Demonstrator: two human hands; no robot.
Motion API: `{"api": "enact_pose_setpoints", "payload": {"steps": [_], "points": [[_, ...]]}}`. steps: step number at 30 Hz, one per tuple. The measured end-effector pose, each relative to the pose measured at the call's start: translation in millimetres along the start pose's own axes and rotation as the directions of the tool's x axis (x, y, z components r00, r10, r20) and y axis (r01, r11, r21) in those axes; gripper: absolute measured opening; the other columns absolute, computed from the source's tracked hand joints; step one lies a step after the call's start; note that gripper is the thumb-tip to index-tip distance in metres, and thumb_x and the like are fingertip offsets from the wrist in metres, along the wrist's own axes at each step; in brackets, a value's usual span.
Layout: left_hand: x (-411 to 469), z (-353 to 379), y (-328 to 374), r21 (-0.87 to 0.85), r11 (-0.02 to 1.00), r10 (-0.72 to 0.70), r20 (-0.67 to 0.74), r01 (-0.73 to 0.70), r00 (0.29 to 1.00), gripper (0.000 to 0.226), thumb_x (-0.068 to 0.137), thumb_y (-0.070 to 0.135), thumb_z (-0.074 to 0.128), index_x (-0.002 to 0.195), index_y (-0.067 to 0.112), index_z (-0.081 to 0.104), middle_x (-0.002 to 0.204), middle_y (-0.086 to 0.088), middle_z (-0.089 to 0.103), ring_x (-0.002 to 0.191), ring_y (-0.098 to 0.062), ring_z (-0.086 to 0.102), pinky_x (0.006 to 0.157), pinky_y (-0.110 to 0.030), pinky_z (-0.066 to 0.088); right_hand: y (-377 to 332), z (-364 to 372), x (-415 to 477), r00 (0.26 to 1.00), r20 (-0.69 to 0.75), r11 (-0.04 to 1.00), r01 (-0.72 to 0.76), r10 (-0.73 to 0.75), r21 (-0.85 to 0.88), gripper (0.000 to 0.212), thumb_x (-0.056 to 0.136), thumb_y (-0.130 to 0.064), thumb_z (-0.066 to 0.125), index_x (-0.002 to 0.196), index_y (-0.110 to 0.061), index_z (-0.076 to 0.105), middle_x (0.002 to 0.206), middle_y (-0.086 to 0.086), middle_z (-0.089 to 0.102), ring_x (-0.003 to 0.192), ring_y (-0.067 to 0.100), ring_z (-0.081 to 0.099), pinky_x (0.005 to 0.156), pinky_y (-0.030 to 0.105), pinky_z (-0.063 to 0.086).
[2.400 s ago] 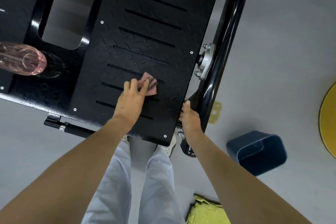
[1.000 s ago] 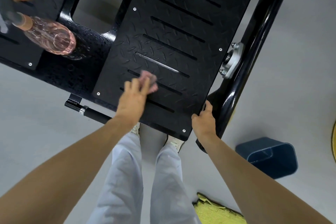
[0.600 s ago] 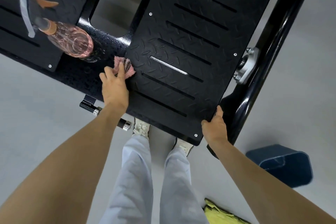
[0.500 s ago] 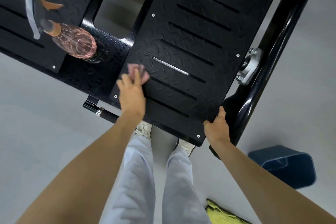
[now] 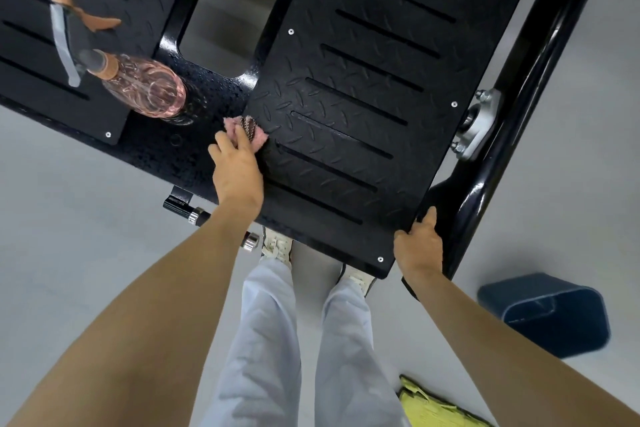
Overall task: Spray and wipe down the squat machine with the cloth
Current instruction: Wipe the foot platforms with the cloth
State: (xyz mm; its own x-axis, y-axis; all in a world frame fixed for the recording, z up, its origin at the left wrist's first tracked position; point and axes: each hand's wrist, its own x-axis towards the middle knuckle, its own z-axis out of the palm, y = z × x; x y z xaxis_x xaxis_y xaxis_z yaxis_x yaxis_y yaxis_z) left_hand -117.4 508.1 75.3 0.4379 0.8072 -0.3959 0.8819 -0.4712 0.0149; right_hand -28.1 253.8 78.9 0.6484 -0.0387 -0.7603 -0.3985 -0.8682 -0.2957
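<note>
The squat machine's black tread-plate footplate fills the upper middle. My left hand presses a small pink cloth flat against the plate's left edge, fingers laid over it. My right hand grips the footplate's near right corner, thumb on top. A clear pink spray bottle with a grey trigger and orange collar stands on the black frame between the two plates, just left of the cloth.
A second slotted footplate lies at the upper left. A glossy black frame tube runs up the right side. A dark blue bin sits on the grey floor at right, and a yellow cloth below it. My legs stand beneath the plate.
My left hand with the cloth swept left, right, then back left along the footplate's left edge. My right hand stayed on the corner. The view shifted so the bottle appears more fully.
</note>
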Motion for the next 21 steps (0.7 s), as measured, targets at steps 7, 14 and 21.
{"api": "enact_pose_setpoints", "payload": {"steps": [7, 14, 21], "points": [[-101, 40, 68, 0.043, 0.919, 0.382, 0.148, -0.392, 0.912, 0.075, 0.089, 0.002, 0.049, 0.153, 0.015, 0.011, 0.127, -0.013, 0.032, 0.111, -0.030, 0.037, 0.082, -0.034, 0.051, 3, -5, -5, 0.999, 0.025, 0.998, 0.048, -0.049, 0.040, 0.058, 0.082, 0.003, 0.043, 0.137, -0.016, 0.047, 0.113, 0.012, 0.064, 0.096, 0.030, 0.061, 0.079, 0.037, 0.055], [-153, 71, 80, 0.098, 0.451, 0.846, 0.270, -0.887, 0.460, 0.078, 0.048, 0.016, 0.079, 0.123, 0.017, 0.059, 0.098, -0.004, 0.049, 0.075, -0.019, 0.052, 0.049, -0.028, 0.047, -1, -19, -3, 0.998, 0.064, 0.993, 0.016, -0.024, 0.121, 0.034, 0.094, 0.003, 0.043, 0.124, -0.005, 0.057, 0.108, 0.008, 0.063, 0.101, 0.018, 0.059, 0.085, 0.023, 0.046], [-119, 46, 67, 0.042, 0.901, 0.410, 0.235, -0.431, 0.881, 0.079, 0.086, 0.000, 0.055, 0.152, 0.016, 0.014, 0.125, -0.011, 0.035, 0.111, -0.027, 0.036, 0.082, -0.029, 0.048, 2, -12, -3, 0.997, 0.069, 0.992, 0.024, -0.033, 0.127, 0.055, 0.089, 0.006, 0.039, 0.140, -0.013, 0.045, 0.125, 0.012, 0.060, 0.110, 0.030, 0.058, 0.095, 0.037, 0.049]]}}
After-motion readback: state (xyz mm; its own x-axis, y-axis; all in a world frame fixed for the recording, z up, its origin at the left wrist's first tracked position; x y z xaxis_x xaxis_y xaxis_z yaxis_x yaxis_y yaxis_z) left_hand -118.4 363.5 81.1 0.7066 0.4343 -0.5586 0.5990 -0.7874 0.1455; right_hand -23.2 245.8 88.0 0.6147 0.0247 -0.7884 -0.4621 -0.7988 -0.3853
